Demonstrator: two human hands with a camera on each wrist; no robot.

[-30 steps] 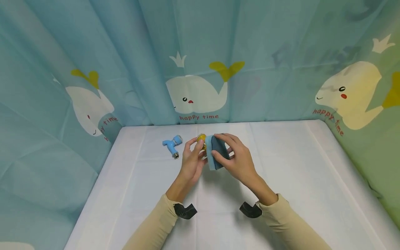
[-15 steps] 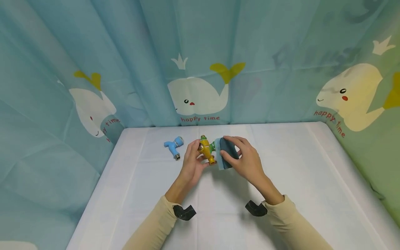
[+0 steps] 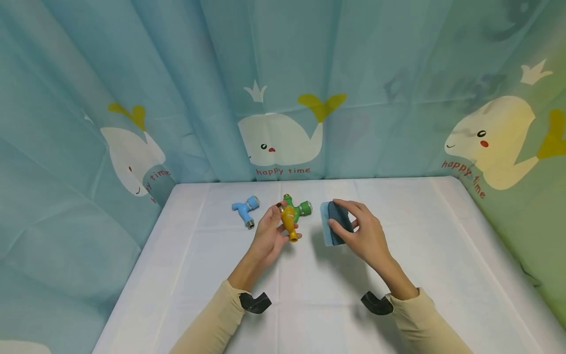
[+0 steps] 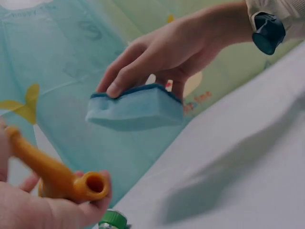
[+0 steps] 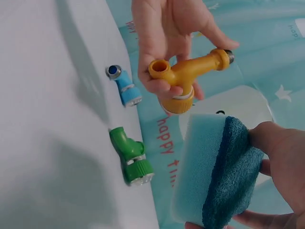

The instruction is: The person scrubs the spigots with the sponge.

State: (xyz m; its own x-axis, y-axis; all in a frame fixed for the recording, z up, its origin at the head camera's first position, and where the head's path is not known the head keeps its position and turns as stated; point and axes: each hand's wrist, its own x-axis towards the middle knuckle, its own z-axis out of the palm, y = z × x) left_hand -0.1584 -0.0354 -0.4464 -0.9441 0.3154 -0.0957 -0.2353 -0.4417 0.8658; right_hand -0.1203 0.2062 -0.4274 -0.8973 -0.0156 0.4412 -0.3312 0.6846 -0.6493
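Note:
My left hand (image 3: 265, 240) holds a yellow plastic tap (image 3: 288, 221) above the table. In the right wrist view the thumb lies by the dark threaded end of the yellow tap (image 5: 195, 70), and fingers pass under its body. My right hand (image 3: 368, 235) pinches a sponge (image 3: 326, 227) between thumb and fingers. The sponge (image 5: 198, 167) has a light blue soft side, turned toward the yellow tap, and a dark blue scouring side. A gap separates the two. Behind the yellow tap, a green tap (image 3: 305, 208) lies on the table, partly covered in the head view.
A blue tap (image 3: 243, 208) lies on the white table (image 3: 398, 216), left of my left hand. Behind the table hangs a blue-green curtain (image 3: 376, 142) printed with whales. Each sleeve cuff carries a black wrist device (image 3: 377, 304).
The sponge in my right hand has moved right, away from the yellow tap. My left hand has turned the yellow tap, which the sponge had partly hidden. The green tap has come into view.

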